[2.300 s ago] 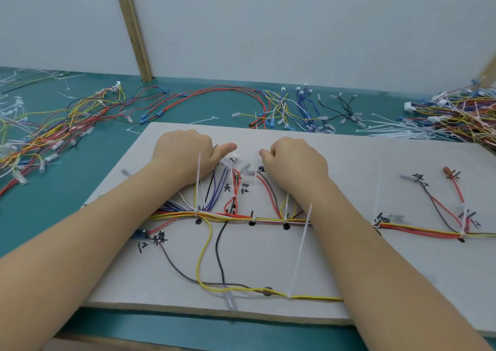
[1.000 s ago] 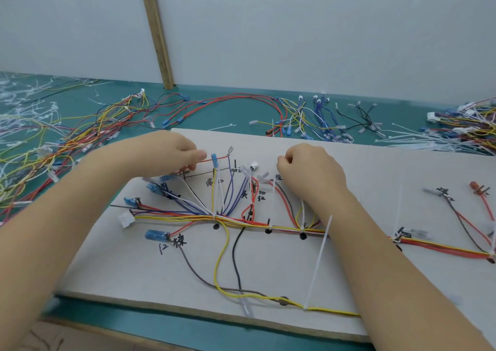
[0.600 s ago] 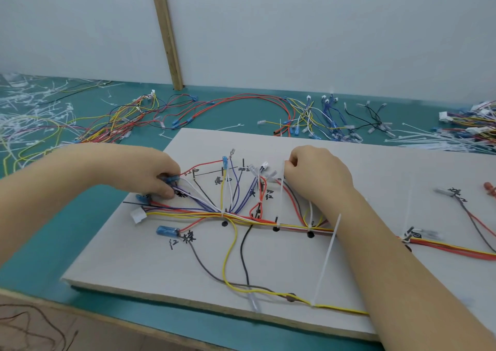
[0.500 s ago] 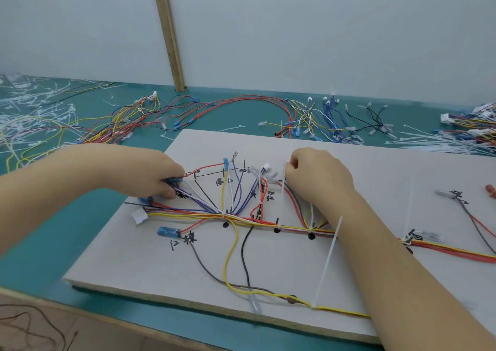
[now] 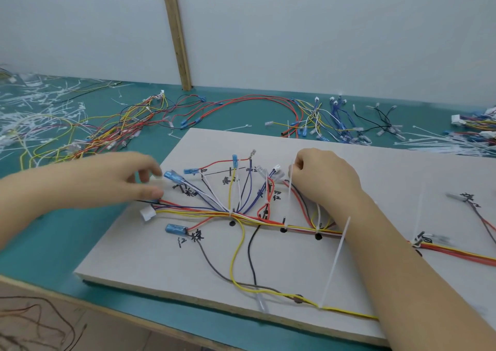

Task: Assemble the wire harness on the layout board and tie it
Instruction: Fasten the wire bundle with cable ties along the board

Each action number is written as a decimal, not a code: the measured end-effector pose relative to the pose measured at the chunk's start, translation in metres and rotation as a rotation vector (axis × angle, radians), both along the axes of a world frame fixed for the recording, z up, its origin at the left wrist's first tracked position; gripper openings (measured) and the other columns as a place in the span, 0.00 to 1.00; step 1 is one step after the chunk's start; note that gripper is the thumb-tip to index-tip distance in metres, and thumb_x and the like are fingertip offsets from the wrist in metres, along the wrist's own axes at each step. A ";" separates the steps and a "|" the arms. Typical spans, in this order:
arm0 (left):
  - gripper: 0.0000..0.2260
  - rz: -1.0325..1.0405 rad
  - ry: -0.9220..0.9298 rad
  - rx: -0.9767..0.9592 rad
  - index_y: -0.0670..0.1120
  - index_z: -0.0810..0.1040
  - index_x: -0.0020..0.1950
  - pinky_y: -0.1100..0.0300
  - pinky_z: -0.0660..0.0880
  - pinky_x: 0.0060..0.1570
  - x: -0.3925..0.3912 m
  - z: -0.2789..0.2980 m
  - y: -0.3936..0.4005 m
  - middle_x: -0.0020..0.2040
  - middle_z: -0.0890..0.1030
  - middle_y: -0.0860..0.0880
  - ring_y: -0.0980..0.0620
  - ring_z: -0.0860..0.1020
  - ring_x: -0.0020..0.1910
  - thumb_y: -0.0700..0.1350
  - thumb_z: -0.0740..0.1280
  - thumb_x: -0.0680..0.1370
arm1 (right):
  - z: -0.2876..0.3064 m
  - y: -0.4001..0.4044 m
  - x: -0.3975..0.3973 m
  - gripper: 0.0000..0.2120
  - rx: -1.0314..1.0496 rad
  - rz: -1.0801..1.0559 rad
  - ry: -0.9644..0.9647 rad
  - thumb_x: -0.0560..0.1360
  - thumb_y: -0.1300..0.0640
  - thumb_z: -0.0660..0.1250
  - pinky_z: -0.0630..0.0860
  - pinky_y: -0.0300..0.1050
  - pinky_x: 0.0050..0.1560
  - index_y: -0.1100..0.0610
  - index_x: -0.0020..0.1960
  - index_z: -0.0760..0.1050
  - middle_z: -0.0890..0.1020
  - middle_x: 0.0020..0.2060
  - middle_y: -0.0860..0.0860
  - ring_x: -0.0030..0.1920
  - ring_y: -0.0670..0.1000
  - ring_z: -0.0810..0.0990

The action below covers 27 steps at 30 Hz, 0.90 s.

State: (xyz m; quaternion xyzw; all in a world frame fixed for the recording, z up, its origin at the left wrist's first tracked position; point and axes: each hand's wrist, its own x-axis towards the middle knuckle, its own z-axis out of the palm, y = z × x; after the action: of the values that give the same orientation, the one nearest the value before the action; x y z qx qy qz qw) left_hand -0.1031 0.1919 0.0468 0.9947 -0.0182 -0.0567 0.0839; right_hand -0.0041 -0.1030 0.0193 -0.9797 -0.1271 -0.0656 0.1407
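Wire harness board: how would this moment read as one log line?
left hand: pinches white connector | right hand: pinches cable tie | harness: on board

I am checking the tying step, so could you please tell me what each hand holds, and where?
Right hand pinches the cable tie at its upper end. Left hand is blurred; whether it holds anything cannot be told.

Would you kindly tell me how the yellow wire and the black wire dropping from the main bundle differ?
The yellow wire bows left, then runs right along the board's near edge; the black wire drops nearly straight and ends near the edge. Both leave the bundle and lie on the board.
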 end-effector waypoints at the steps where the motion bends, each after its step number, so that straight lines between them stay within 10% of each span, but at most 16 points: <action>1: 0.35 -0.019 0.049 -0.012 0.65 0.71 0.48 0.69 0.68 0.40 -0.006 -0.002 0.003 0.45 0.73 0.63 0.66 0.75 0.42 0.83 0.51 0.50 | 0.000 0.000 0.000 0.09 -0.003 0.001 0.002 0.76 0.55 0.56 0.65 0.43 0.39 0.57 0.48 0.73 0.77 0.45 0.55 0.42 0.57 0.71; 9: 0.09 -0.083 0.047 0.420 0.52 0.60 0.41 0.61 0.63 0.41 -0.010 -0.017 -0.038 0.39 0.64 0.54 0.53 0.68 0.39 0.56 0.54 0.72 | 0.000 0.000 -0.002 0.08 -0.004 0.002 0.005 0.76 0.54 0.57 0.64 0.43 0.40 0.56 0.47 0.73 0.79 0.49 0.56 0.43 0.57 0.70; 16: 0.10 -0.027 0.083 0.443 0.51 0.57 0.37 0.59 0.66 0.37 -0.008 -0.013 -0.047 0.37 0.67 0.53 0.57 0.67 0.35 0.53 0.56 0.74 | 0.000 0.000 -0.003 0.08 -0.016 0.007 0.006 0.77 0.54 0.56 0.65 0.43 0.40 0.56 0.48 0.72 0.78 0.49 0.56 0.42 0.57 0.69; 24: 0.10 -0.082 0.147 0.295 0.60 0.59 0.55 0.68 0.64 0.34 -0.010 -0.005 -0.040 0.40 0.72 0.55 0.60 0.70 0.36 0.50 0.56 0.77 | 0.000 0.002 -0.004 0.06 -0.031 0.002 0.014 0.77 0.54 0.56 0.64 0.43 0.40 0.54 0.46 0.70 0.78 0.49 0.56 0.42 0.56 0.69; 27: 0.05 -0.104 0.201 0.425 0.53 0.59 0.49 0.58 0.72 0.46 -0.005 -0.007 -0.046 0.44 0.71 0.51 0.53 0.73 0.43 0.48 0.55 0.75 | 0.000 0.000 -0.003 0.08 -0.020 0.003 0.008 0.77 0.54 0.56 0.64 0.43 0.40 0.56 0.49 0.72 0.78 0.49 0.56 0.42 0.56 0.69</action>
State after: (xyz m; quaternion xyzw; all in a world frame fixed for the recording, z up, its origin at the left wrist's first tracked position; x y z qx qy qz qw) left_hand -0.1082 0.1463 0.0395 0.9771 -0.0486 -0.1622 -0.1290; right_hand -0.0069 -0.1026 0.0189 -0.9811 -0.1288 -0.0603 0.1313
